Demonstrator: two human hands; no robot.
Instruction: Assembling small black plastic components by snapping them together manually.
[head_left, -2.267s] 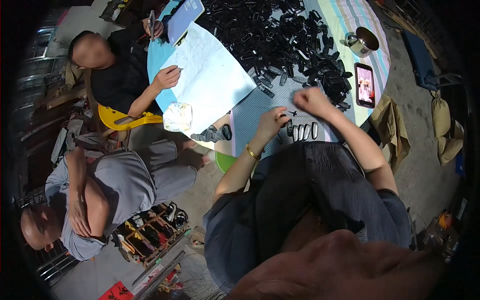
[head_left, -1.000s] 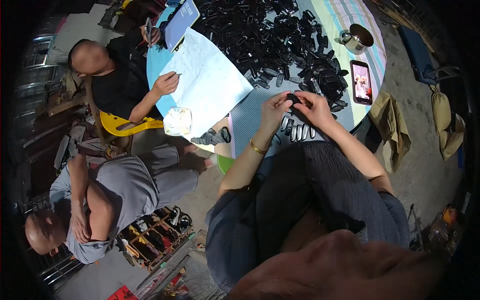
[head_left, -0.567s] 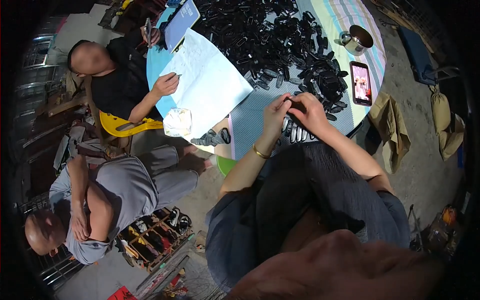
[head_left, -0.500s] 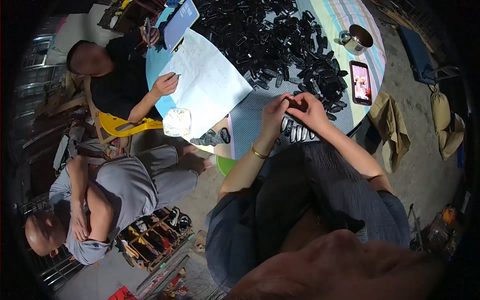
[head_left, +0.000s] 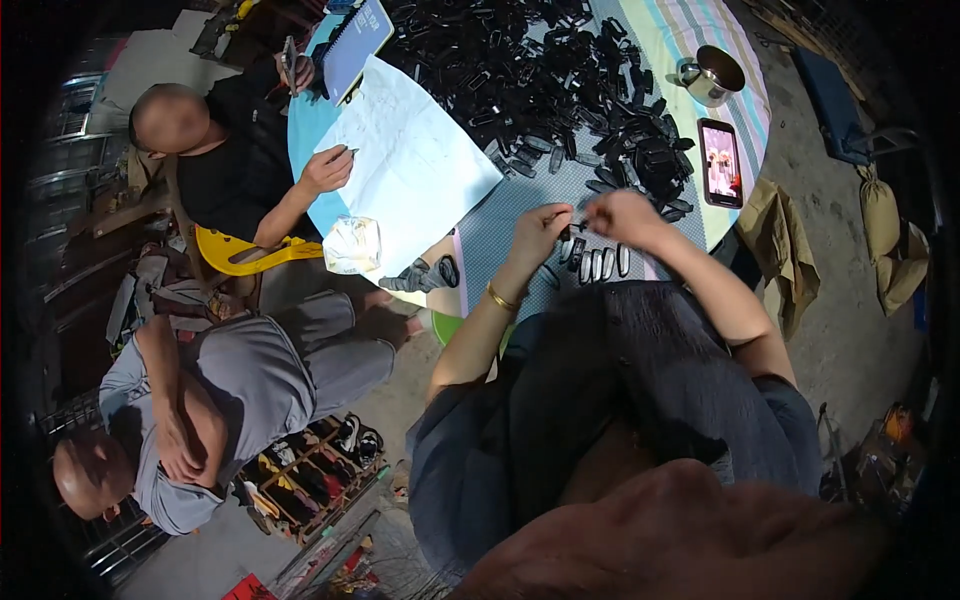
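My left hand [head_left: 541,236], with a gold bangle [head_left: 502,297] at its wrist, is closed in a pinch above the patterned tablecloth [head_left: 478,243]. Just to its right, my right hand [head_left: 628,219] has its fingers curled, slightly blurred, around something small and dark that I cannot make out. The fingertips of both hands are a short gap apart. Below them lies a short row of small oval black and pale plastic pieces [head_left: 598,265]. Beyond my hands spreads a big heap of similar black plastic pieces [head_left: 530,80], its near edge close to my right hand.
A phone [head_left: 721,163] with a lit screen and a steel mug [head_left: 712,77] stand at the right. At left are a large white sheet [head_left: 420,150], a blue notebook [head_left: 358,50], a crumpled packet [head_left: 353,245], a person writing [head_left: 235,150] and a seated person [head_left: 245,375].
My hands have separated from their joined position. The left has moved slightly left and down, and the right has come away to the right, uncovering more of the row.
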